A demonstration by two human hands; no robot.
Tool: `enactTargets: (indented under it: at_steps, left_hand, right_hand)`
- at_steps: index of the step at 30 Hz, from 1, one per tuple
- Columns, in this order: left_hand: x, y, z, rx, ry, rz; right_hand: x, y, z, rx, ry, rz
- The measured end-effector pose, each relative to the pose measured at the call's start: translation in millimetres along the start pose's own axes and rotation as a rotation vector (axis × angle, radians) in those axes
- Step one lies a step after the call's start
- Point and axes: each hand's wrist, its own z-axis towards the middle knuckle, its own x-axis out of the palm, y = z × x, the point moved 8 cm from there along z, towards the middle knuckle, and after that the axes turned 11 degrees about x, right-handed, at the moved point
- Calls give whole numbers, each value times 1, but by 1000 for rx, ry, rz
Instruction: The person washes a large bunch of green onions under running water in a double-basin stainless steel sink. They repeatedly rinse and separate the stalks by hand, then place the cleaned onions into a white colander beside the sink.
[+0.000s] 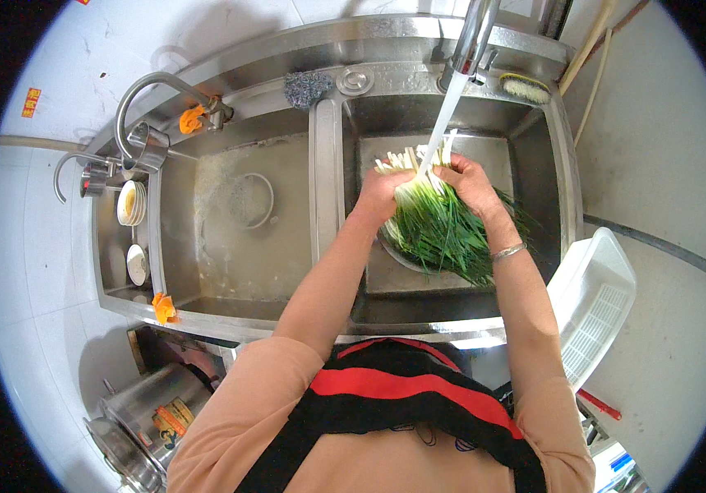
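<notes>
A big bunch of green leafy stalks with white ends, probably Chinese chives, is held over the right sink basin. My left hand grips the white ends from the left. On the other side my right hand has its fingers around more of the white stalks. Water pours from the chrome faucet onto the white ends between my hands. The green leaves hang toward me, over a round metal bowl or colander that they mostly hide.
Cloudy water fills the left basin, with a round ring-like object in it. A scouring pad and a scrub brush lie on the back ledge. Stacked bowls sit far left; a white plastic basket stands at right.
</notes>
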Motion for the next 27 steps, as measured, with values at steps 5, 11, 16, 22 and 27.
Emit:
enactTargets:
  at_steps: [5, 11, 16, 22, 27]
  left_hand:
    - [-7, -5, -1, 0, -1, -88]
    - [-1, -2, 0, -16, 4, -49]
    - [-7, 5, 10, -30, -13, -105]
    - [-3, 3, 9, -40, 21, -85]
    - [-3, 9, 13, -109, 41, -138]
  right_hand:
    - [12, 4, -1, -64, 43, -151]
    - [-10, -5, 3, 19, -15, 91]
    - [14, 2, -6, -50, 87, -75]
    - [-1, 8, -3, 5, 101, 32]
    - [-2, 2, 0, -5, 144, 127]
